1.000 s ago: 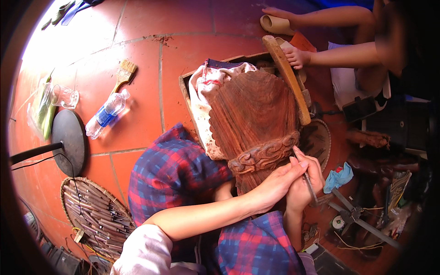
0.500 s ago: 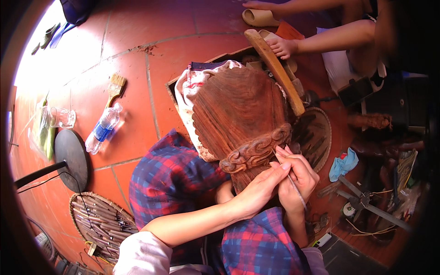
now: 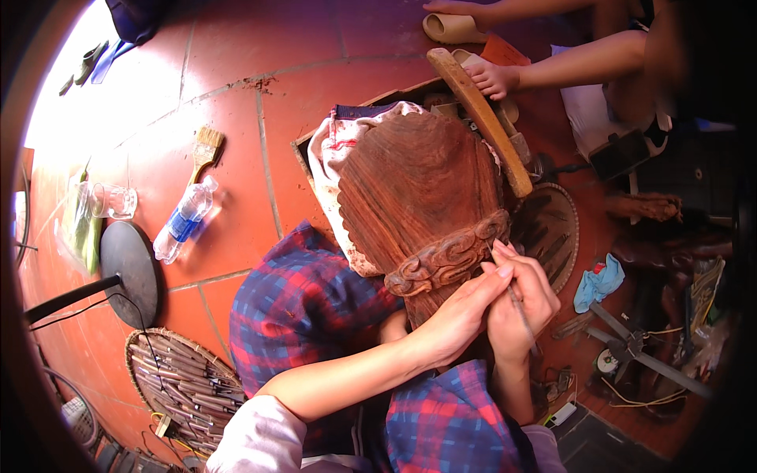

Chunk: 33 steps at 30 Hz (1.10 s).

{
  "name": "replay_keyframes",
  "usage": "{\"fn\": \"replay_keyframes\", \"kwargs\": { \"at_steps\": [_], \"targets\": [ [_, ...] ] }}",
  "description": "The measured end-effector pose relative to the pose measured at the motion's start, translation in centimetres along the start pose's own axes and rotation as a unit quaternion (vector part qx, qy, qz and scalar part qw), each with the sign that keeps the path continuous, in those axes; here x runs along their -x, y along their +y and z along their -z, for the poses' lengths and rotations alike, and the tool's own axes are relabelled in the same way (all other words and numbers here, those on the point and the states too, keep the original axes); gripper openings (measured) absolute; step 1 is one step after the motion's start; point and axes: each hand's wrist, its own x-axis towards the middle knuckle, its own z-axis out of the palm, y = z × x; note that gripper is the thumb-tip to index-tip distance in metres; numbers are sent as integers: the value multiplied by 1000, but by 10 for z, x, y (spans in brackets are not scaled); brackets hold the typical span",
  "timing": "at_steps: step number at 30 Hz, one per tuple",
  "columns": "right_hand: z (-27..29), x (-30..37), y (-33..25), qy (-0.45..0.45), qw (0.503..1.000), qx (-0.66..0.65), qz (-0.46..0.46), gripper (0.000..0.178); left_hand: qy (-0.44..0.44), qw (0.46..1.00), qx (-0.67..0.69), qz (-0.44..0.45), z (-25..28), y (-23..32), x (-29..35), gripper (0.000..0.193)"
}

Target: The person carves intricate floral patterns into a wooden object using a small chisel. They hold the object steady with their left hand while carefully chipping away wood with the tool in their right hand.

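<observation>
A reddish-brown carved wooden panel (image 3: 422,185) with a scalloped left edge lies in front of me. Raised scrollwork (image 3: 449,256) crosses its near end. My right hand (image 3: 527,303) is closed around a thin carving chisel (image 3: 518,306), its tip at the right end of the scrolls. Reaching across from the left, my left hand (image 3: 464,309) is closed beside it, thumb pressed near the chisel's front part; its other fingers are partly hidden. A stained white cloth (image 3: 327,169) shows beneath the panel's left side.
A wooden bar (image 3: 482,118) angles past the panel's far right. Round baskets of tools stand at left (image 3: 185,390) and right (image 3: 556,232). A plastic bottle (image 3: 185,221), brush (image 3: 206,150) and black stand base (image 3: 130,272) are on the left. Another person's foot (image 3: 493,80) rests beyond.
The whole view has shifted slightly. Both hands and the chisel have moved a little right and away from me along the scrollwork; the grip looks the same.
</observation>
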Motion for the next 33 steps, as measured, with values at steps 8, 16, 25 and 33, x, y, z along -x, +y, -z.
{"fn": "replay_keyframes", "kwargs": {
  "at_steps": [8, 16, 25, 33],
  "targets": [
    [11, -9, -1, -52, 998, 24, 34, 21, -35, 997, 71, -3, 2, -5, 3, 47],
    [13, 3, -10, -57, 998, -18, 0, 27, -70, 994, 88, -1, 6, -13, 9, 48],
    [18, 8, 7, -4, 996, -91, -13, 17, -116, 991, -64, -27, 8, -6, 13, 35],
    [-5, 2, 12, 4, 998, -45, 52, 20, -65, 993, -88, -43, 5, 1, 12, 32]
  ]
}}
